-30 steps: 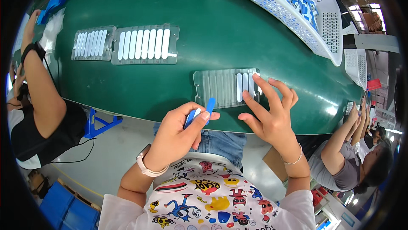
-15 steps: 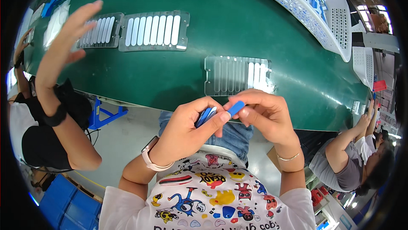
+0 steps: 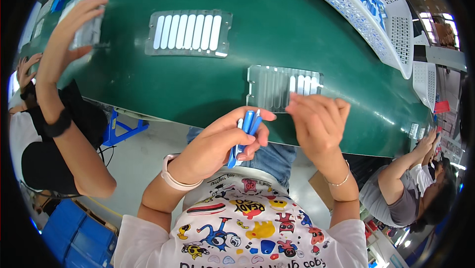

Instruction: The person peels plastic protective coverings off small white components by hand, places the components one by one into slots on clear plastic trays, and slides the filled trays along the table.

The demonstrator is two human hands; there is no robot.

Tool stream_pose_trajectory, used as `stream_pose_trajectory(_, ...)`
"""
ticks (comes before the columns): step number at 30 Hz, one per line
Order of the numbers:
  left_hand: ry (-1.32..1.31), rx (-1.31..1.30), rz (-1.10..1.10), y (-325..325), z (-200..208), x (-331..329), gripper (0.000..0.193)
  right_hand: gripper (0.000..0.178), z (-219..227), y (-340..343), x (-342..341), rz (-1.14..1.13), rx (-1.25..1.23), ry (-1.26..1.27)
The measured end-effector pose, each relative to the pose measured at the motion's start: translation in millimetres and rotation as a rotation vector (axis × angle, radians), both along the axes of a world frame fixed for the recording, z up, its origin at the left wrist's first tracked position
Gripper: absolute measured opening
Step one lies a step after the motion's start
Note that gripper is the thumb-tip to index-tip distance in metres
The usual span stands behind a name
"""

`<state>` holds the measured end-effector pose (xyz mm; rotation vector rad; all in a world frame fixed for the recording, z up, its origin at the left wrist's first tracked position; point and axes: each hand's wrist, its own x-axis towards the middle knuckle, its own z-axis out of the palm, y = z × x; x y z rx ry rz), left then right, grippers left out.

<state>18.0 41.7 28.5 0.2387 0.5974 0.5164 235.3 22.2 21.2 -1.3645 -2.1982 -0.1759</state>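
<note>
My left hand [image 3: 225, 137] is closed around a small bundle of blue and white strips [image 3: 249, 122] with rounded ends, held in front of my waist. My right hand [image 3: 320, 122] is at the near edge of a clear slotted tray [image 3: 264, 90] on the table. Its fingers are pinched at the lower end of a white strip [image 3: 292, 83] in one slot, and they cover that end. More white strips [image 3: 307, 85] lie to the right of it in the same tray. The slots on the left side hold no white strips.
Farther left lies another clear tray [image 3: 226, 30] filled with white strips. A white perforated basket [image 3: 346, 28] of blue and white pieces stands at the far right. A co-worker's hand [image 3: 69, 30] is over a clear tray [image 3: 88, 33] at left; another person [image 3: 396, 184] sits at right.
My right hand has left the bundle and moved to the tray, where one more white strip now shows. The blue piece between my hands is gone from there. The co-worker's tray shifted left.
</note>
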Motion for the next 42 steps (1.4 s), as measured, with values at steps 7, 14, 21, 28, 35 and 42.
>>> stream_pose_trajectory(7, 0.051, 0.168, -0.151, -1, 6, -3, 0.038, 0.022, 8, -12, -7, -0.094, -0.114, -0.116)
stream_pose_trajectory(14, 0.241, 0.450, -0.087, -9, 16, 1, 0.017, 0.023, 19, -16, -18, -0.136, -0.174, -0.257)
stream_pose_trajectory(21, 0.395, 0.460, -0.115, -9, 13, -5, 0.014, 0.024, 38, -21, -26, -0.231, -0.152, -0.179)
stream_pose_trajectory(28, 0.380, 0.465, -0.052, -12, 9, 1, 0.021, 0.012, 27, -7, -27, 0.009, -0.527, 0.726)
stream_pose_trajectory(35, 0.262, 0.227, 0.041, -5, 4, -12, 0.030, 0.022, 13, -4, -17, -0.064, -0.157, -0.152)
stream_pose_trajectory(42, 0.343, 0.409, 0.001, -10, -1, -12, 0.025, 0.030, 7, -7, -15, -0.109, -0.232, -0.050)
